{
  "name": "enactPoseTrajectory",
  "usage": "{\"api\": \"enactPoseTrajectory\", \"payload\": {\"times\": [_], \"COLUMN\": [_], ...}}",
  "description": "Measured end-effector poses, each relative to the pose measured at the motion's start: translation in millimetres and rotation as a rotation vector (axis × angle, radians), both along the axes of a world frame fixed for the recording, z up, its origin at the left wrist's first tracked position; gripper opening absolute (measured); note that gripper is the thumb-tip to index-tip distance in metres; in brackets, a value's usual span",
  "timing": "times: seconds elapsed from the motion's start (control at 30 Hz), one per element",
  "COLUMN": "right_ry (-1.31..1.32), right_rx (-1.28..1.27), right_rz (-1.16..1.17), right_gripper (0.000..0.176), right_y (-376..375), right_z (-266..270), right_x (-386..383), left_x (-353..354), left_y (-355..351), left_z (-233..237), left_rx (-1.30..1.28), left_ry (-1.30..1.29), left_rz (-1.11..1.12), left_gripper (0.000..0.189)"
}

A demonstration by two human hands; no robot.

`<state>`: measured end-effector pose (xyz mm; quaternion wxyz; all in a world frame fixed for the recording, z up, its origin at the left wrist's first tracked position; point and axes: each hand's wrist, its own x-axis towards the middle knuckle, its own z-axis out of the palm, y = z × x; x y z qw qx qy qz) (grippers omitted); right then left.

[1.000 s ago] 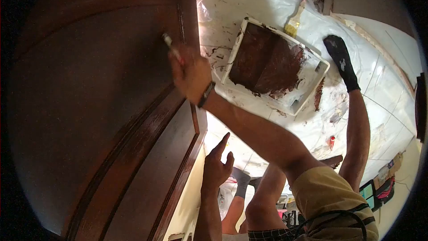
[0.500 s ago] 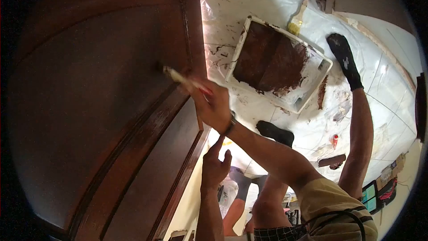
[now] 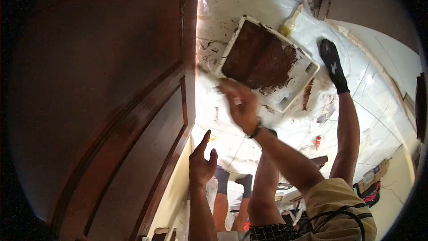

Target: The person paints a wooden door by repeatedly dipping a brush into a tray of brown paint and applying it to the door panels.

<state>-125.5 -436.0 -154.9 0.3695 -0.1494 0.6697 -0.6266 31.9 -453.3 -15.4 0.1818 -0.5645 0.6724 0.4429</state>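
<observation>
My right hand (image 3: 243, 107), blurred by motion and with a dark band at the wrist, is closed around the handle of a paintbrush (image 3: 213, 76). The brush points up and left, between the dark brown door (image 3: 111, 62) and a white-rimmed tray (image 3: 278, 107) with brown paint in it. My hand covers part of the tray's near side. Lower down, my left hand (image 3: 203, 163) is held up with its fingers apart and nothing in it, close to the door's edge.
Paint-stained plastic sheeting (image 3: 347, 125) covers the tiled floor. A yellowish brush (image 3: 290, 23) lies behind the tray. A small red tube (image 3: 317, 142) lies toward the right. Another person's socked foot (image 3: 221, 178) shows below, and cardboard (image 3: 374, 174) sits at the lower right.
My right hand has drawn the brush away from the door panel, rightward toward the tray. My left hand has shifted slightly left and up. The view has also turned a little.
</observation>
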Motion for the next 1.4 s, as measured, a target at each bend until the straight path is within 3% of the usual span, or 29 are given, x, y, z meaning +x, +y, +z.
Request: {"api": "enactPoseTrajectory", "payload": {"times": [0.1,0.17,0.23,0.37,0.47,0.57,0.67,0.77,0.93,1.03,1.07,1.1,1.13,1.17,1.23,1.33,1.37,1.4], "right_ry": [0.445,0.788,0.955,1.091,0.789,0.418,-0.428,-0.59,-0.621,-0.253,-0.34,-0.165,0.028,0.015,-0.158,-0.159,-0.306,-0.27], "right_rx": [0.363,0.359,0.27,0.284,0.316,0.201,0.057,-0.004,-0.35,-0.016,0.114,0.252,0.123,-0.025,-0.051,-0.091,0.035,0.109], "right_rz": [0.291,0.39,0.479,0.698,0.762,0.454,-0.108,-0.274,-0.319,-0.329,-0.193,-0.147,-0.294,-0.316,-0.236,-0.185,-0.171,-0.227], "right_gripper": [0.034,0.036,0.037,0.04,0.038,0.03,0.026,0.029,0.027,0.027,0.03,0.029,0.026,0.028,0.029,0.028,0.028,0.029], "right_y": [60,72,59,57,74,90,107,78,-25,-90,-99,-108,-116,-114,-90,-55,-55,-66], "right_z": [-46,-82,-109,-139,-131,-122,-158,-141,-85,-44,-46,-26,-14,11,44,28,18,2], "right_x": [-71,-101,-126,-133,-121,-125,-129,-126,-45,8,32,47,63,60,55,48,41,35], "left_x": [1,1,2,-6,-15,-19,-17,-16,-3,9,12,14,25,29,34,19,16,14], "left_y": [14,23,34,44,43,40,40,41,47,49,49,49,51,48,43,36,36,36], "left_z": [1,0,-6,-10,-9,-6,-7,-4,-2,4,6,9,6,8,9,12,11,10], "left_rx": [0.038,0.058,0.06,0.083,0.07,0.056,0.064,0.073,0.097,0.122,0.128,0.135,0.143,0.149,0.158,0.151,0.138,0.147], "left_ry": [-0.004,-0.003,0.024,0.029,0.071,0.069,0.024,0.004,-0.033,-0.063,-0.076,-0.087,-0.077,-0.11,-0.172,-0.137,-0.103,-0.115], "left_rz": [0.02,0.044,0.054,0.071,0.066,0.045,0.052,0.063,0.074,0.109,0.118,0.125,0.15,0.112,0.041,0.093,0.117,0.111], "left_gripper": [0.057,0.057,0.059,0.059,0.059,0.058,0.057,0.056,0.054,0.054,0.055,0.057,0.056,0.056,0.056,0.055,0.054,0.053]}}
